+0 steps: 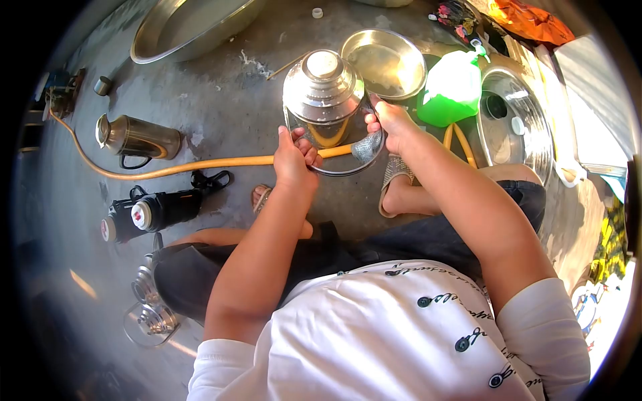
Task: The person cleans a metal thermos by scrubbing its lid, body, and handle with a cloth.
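Observation:
A round, clear glass lid [340,173] with a dark rim is held between my two hands. My left hand [296,159] has its fingers closed on the lid's left edge. At the right edge, my right hand [390,123] grips the rim between thumb and fingers. A grey mesh scrubber [367,148] shows at the lid's right side, near my right fingers; whether a finger touches it is unclear. Just beyond the lid stands a shiny stack of metal lids or pots [324,87]. A yellow hose [234,162] runs along the floor and behind my left hand.
A metal basin of water [384,63], a green jug [452,88] and a large steel basin [518,127] lie right. Another large basin [190,27] is at the top. Metal flask [144,137], black bottles [170,208] and glass lids [150,321] are left.

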The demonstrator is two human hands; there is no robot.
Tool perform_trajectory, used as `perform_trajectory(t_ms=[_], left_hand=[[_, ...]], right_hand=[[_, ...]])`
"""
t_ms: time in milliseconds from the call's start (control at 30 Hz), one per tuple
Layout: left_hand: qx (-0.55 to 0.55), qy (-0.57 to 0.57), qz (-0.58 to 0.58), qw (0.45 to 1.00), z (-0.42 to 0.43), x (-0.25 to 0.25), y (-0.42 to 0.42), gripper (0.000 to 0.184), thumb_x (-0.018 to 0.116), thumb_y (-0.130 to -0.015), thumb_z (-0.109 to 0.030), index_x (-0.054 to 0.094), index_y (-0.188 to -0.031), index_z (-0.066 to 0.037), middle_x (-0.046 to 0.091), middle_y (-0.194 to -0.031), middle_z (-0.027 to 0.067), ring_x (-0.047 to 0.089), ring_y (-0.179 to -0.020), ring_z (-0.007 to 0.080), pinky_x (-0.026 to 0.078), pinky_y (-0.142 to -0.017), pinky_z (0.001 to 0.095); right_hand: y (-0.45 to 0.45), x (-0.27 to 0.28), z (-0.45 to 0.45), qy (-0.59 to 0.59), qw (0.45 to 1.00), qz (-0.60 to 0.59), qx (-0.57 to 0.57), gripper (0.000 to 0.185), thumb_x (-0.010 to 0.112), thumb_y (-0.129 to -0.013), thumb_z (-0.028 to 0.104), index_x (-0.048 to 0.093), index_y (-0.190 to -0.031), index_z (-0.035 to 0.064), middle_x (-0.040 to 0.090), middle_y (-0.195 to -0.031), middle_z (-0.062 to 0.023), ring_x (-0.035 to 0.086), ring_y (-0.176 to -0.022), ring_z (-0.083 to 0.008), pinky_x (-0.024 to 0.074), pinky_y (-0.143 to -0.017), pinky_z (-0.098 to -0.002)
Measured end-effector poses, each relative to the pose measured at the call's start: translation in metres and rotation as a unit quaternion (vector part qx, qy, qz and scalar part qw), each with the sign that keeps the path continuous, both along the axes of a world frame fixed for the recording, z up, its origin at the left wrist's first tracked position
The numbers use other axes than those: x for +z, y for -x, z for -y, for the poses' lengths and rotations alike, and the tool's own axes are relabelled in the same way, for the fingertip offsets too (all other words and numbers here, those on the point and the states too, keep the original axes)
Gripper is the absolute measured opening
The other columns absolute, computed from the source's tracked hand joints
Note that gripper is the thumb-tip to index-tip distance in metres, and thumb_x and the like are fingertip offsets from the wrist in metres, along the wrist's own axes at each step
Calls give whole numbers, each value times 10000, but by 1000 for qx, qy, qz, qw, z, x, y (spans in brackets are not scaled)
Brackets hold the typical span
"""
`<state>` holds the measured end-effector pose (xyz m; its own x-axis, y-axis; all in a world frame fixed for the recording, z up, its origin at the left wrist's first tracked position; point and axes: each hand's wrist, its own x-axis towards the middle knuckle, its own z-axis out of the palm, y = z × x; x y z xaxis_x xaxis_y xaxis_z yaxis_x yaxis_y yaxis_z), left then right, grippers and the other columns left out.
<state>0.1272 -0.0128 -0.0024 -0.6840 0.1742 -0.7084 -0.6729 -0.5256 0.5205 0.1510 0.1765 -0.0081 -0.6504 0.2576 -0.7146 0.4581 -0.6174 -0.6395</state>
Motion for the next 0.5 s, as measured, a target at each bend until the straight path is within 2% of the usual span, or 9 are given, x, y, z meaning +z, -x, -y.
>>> perform_trajectory(t_ms=[67,100,167,200,267,367,500], left_hand=[[3,9,-9,1000,6,-5,9,378,365,-1031,-448,496,-940,-105,243,-554,-49,218,-425,94,206,-426,269],[3,20,-20,1000,8,-8,14,371,376,-1031,-437,517,-946,-104,250,-559,-50,215,-425,87,196,-410,258],[18,22,-10,1000,11,-10,18,360,404,-1024,-438,531,-972,-106,249,-553,-53,209,-416,82,188,-399,253],[13,23,-5,1000,12,-9,17,364,407,-1020,-443,525,-975,-103,258,-549,-55,221,-409,81,193,-405,261],[9,24,-9,1000,13,-10,13,366,425,-1008,-452,516,-984,-98,278,-546,-52,244,-399,86,204,-411,270],[28,39,-23,999,7,-13,5,367,433,-1005,-450,512,-989,-92,285,-547,-40,254,-398,93,217,-411,274],[40,56,-28,997,-3,-10,-16,309,458,-999,-413,468,-989,-105,324,-581,-23,300,-422,102,270,-431,285]], right_hand=[[3,-8,9,87,993,19,-81,307,503,-1003,331,475,-905,42,384,-599,24,339,-496,-81,318,-465,-230],[-5,-4,26,80,988,16,-129,320,490,-1009,347,466,-904,46,363,-590,18,324,-493,-92,306,-454,-219],[-28,2,53,167,958,4,-234,332,449,-1024,356,458,-895,50,376,-638,6,336,-529,-109,325,-479,-242],[-36,2,63,169,958,6,-229,332,449,-1024,356,458,-895,50,376,-638,6,336,-529,-109,325,-479,-242],[-46,1,78,196,929,-42,-311,353,427,-1028,383,456,-897,57,390,-738,-20,372,-581,-122,369,-510,-263],[-48,2,72,180,939,-28,-292,354,388,-1042,368,457,-887,58,412,-755,-23,364,-605,-135,358,-544,-293],[-47,3,68,132,955,9,-267,335,395,-1041,362,471,-907,64,433,-755,-32,392,-608,-145,382,-554,-293]])
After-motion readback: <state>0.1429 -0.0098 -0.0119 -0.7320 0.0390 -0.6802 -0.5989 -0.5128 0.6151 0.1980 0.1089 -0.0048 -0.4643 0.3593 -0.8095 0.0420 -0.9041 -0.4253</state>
